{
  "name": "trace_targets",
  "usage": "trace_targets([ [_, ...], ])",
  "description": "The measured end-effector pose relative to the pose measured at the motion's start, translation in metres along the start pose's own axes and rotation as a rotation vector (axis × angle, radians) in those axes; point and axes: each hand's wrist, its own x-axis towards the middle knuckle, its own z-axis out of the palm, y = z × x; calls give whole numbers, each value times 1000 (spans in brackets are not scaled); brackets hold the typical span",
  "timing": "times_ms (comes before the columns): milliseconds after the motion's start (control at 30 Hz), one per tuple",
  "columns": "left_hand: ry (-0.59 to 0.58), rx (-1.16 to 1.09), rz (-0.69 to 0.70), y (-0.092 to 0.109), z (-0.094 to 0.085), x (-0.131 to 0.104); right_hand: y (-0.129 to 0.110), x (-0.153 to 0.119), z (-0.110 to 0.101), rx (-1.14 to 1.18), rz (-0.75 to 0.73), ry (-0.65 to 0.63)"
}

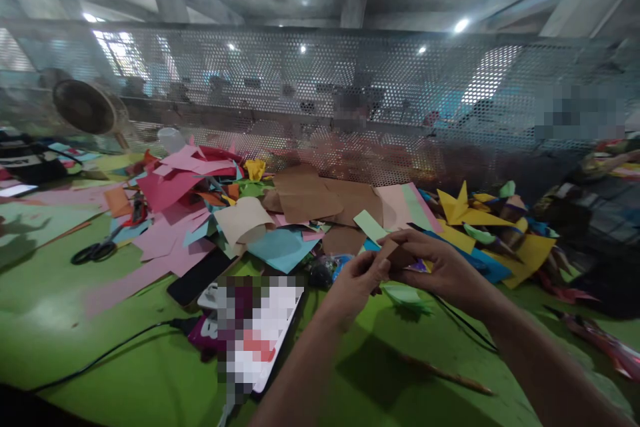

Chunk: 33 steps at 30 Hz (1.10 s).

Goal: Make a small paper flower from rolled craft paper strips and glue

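Observation:
My left hand [357,283] and my right hand [437,267] meet above the green table, right of centre. Between their fingers is a small brown paper piece [395,255], pinched from both sides. Fingers hide part of it. Just behind the hands lies a pale green paper strip [370,225]. Below my right hand sits a light green cut paper piece [407,297]. A thin brown stick [445,373] rests on the table nearer to me.
A lit phone [273,333], a dark phone [200,275], a cable [115,347] and black scissors [95,251] lie left. Coloured paper heaps [175,200] and yellow paper shapes [463,207] stand before a perforated metal screen [310,93]. A fan [85,107] is back left.

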Motion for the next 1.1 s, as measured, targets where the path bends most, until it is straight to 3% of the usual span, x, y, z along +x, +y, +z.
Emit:
trace_targets([
  [400, -45, -267, -86, -3, 1, -2, -2, -5, -4, -67, -61, 74],
  [767, -20, -255, -30, -9, -4, 4, -11, -11, -5, -164, -123, 139],
  [900, -13, -381, -86, -11, -4, 4, -12, -12, -7, -40, -35, 162],
  [1100, -58, -342, -176, -12, -3, 0, -2, -8, 4, 101, 98, 60],
])
